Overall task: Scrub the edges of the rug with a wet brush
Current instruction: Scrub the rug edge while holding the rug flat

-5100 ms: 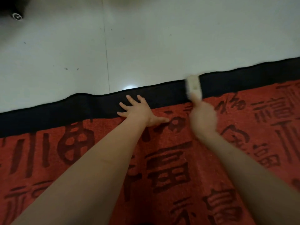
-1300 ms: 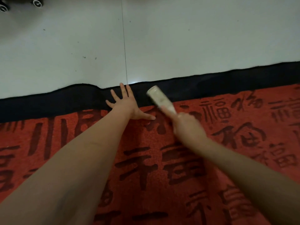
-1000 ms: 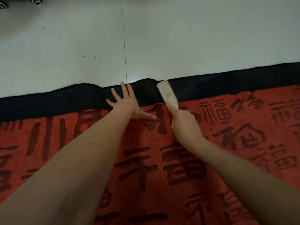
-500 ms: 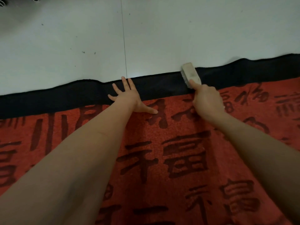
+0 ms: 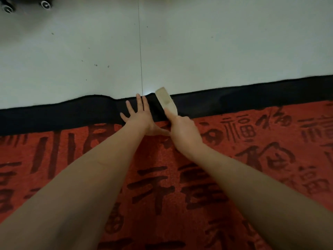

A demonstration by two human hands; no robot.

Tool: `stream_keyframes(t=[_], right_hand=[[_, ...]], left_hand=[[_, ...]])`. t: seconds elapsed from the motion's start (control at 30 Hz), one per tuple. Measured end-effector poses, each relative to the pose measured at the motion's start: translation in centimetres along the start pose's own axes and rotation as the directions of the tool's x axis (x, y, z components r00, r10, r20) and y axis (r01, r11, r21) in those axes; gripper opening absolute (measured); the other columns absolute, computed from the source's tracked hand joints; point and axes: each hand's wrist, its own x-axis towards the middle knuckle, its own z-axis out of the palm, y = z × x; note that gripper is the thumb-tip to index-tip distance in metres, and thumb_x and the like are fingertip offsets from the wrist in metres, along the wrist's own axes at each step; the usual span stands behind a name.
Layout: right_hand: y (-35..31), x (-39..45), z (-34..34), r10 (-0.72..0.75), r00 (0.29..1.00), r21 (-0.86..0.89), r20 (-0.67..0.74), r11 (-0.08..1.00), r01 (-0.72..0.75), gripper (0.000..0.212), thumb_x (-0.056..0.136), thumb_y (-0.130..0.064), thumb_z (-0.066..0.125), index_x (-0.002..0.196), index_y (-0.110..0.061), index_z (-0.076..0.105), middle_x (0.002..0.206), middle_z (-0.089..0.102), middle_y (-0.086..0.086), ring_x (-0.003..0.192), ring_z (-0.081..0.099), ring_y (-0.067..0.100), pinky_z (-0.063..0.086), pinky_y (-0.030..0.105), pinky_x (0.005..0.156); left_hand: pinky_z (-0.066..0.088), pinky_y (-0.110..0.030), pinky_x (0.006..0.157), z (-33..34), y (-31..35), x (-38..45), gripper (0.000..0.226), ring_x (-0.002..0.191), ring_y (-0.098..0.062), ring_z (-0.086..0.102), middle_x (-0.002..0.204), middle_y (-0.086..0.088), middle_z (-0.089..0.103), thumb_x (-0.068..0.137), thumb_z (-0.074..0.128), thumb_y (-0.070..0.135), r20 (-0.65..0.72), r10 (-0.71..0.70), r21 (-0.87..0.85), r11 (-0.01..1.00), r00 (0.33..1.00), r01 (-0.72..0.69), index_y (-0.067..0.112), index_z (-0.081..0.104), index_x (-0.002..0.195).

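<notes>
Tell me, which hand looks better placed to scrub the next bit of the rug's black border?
Right. The right hand grips the brush, whose head already lies on the black border. The left hand is pressed flat, holding the rug down.

The right hand (image 5: 183,131) hides the brush (image 5: 164,101) handle.

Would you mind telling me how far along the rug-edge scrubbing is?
Done: no stretch looks visibly finished. In hand: the right hand grips the brush on the black border while the left hand presses it flat. Left: the border runs on both ways.
</notes>
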Motion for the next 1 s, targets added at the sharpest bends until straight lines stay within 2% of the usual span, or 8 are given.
stream_keyframes(t=[0.2, 0.3, 0.47, 0.53, 0.63, 0.8, 0.93, 1.0], right_hand=[[5.6, 3.2, -7.3, 0.191, 0.978, -0.193, -0.087, 0.960, -0.205, 0.060, 0.086, -0.004, 0.041, 0.138, -0.033, 0.046, 0.106, 0.064, 0.023, 0.094, 0.062, 0.042, 0.050, 0.044, 0.082], [-0.3, 3.0, -4.1, 0.014, 1.000, -0.147, 0.008, 0.989, -0.013, 0.058, 0.091, -0.009, 0.042, 0.140, -0.040, 0.040, 0.103, 0.064, 0.017, 0.092, 0.062, 0.039, 0.048, 0.040, 0.075], [-2.0, 0.3, 2.1, -0.036, 0.999, -0.057, -0.002, 0.998, 0.035, 0.064, 0.095, -0.014, 0.041, 0.148, -0.045, 0.023, 0.098, 0.065, 0.014, 0.088, 0.064, 0.034, 0.047, 0.038, 0.071], [1.2, 0.8, -0.3, 0.079, 0.997, -0.181, -0.013, 0.980, -0.080, 0.062, 0.094, -0.013, 0.040, 0.145, -0.047, 0.029, 0.099, 0.065, 0.014, 0.092, 0.063, 0.036, 0.047, 0.040, 0.072], [2.4, 1.6, -2.1, 0.333, 0.930, -0.038, -0.154, 0.939, -0.342, 0.053, 0.092, -0.008, 0.040, 0.137, -0.034, 0.048, 0.101, 0.063, 0.018, 0.093, 0.061, 0.038, 0.045, 0.039, 0.071], [-2.2, -0.5, 2.0, 0.037, 0.999, -0.068, 0.001, 0.997, -0.037, 0.063, 0.091, -0.009, 0.044, 0.146, -0.038, 0.031, 0.092, 0.064, 0.015, 0.084, 0.063, 0.035, 0.045, 0.038, 0.066], [5.3, 1.2, -2.9, 0.339, 0.922, -0.059, -0.188, 0.933, -0.355, 0.056, 0.091, -0.007, 0.041, 0.140, -0.036, 0.047, 0.099, 0.066, 0.024, 0.090, 0.062, 0.042, 0.049, 0.044, 0.078], [3.0, -0.1, -1.1, 0.337, 0.920, 0.033, -0.201, 0.941, -0.338, 0.057, 0.093, -0.006, 0.041, 0.142, -0.033, 0.045, 0.098, 0.064, 0.025, 0.089, 0.060, 0.042, 0.046, 0.044, 0.076]], left_hand=[[-0.007, -0.061, 0.117, 0.5, -1.0, 0.1, 0.160, 0.143, -0.034, -0.032, 0.152, 0.002, -0.043, 0.048, 0.072, 0.084, -0.029, 0.030, -0.023, 0.999, 0.999, -0.030, 0.017, -0.034, 0.147], [-0.007, -0.057, 0.117, 0.2, -1.2, 0.3, 0.159, 0.144, -0.030, -0.031, 0.152, -0.001, -0.043, 0.052, 0.076, 0.078, -0.062, 0.017, -0.060, 0.998, 0.998, -0.020, 0.013, -0.034, 0.147], [0.000, -0.045, 0.122, 0.3, -3.1, 0.6, 0.153, 0.148, -0.023, -0.022, 0.156, -0.011, -0.034, 0.060, 0.082, 0.064, -0.127, 0.015, -0.119, 0.992, 0.992, -0.031, 0.003, -0.026, 0.149], [0.001, -0.043, 0.121, 0.1, -3.0, 0.3, 0.158, 0.148, -0.023, -0.021, 0.157, -0.009, -0.033, 0.053, 0.081, 0.071, -0.122, 0.017, -0.089, 0.996, 0.992, -0.028, 0.005, -0.027, 0.149], [0.002, -0.043, 0.121, 0.0, -2.6, 0.1, 0.160, 0.148, -0.026, -0.021, 0.157, -0.010, -0.033, 0.052, 0.081, 0.072, -0.118, -0.005, -0.076, 0.997, 0.993, -0.004, 0.005, -0.028, 0.148], [-0.006, -0.045, 0.120, 0.5, -3.0, 1.0, 0.163, 0.143, -0.035, -0.030, 0.154, -0.018, -0.035, 0.048, 0.075, 0.081, -0.102, -0.033, -0.006, 0.999, 0.994, 0.032, 0.008, -0.030, 0.148], [-0.001, -0.046, 0.120, 0.4, -2.9, 1.1, 0.162, 0.142, -0.039, -0.030, 0.153, -0.020, -0.037, 0.047, 0.072, 0.084, -0.080, -0.053, 0.018, 0.998, 0.995, 0.054, 0.010, -0.032, 0.148], [-0.003, -0.047, 0.120, 0.3, -2.7, 1.2, 0.163, 0.142, -0.040, -0.031, 0.153, -0.021, -0.036, 0.047, 0.072, 0.085, -0.069, -0.049, 0.030, 0.998, 0.996, 0.051, 0.010, -0.032, 0.147]])
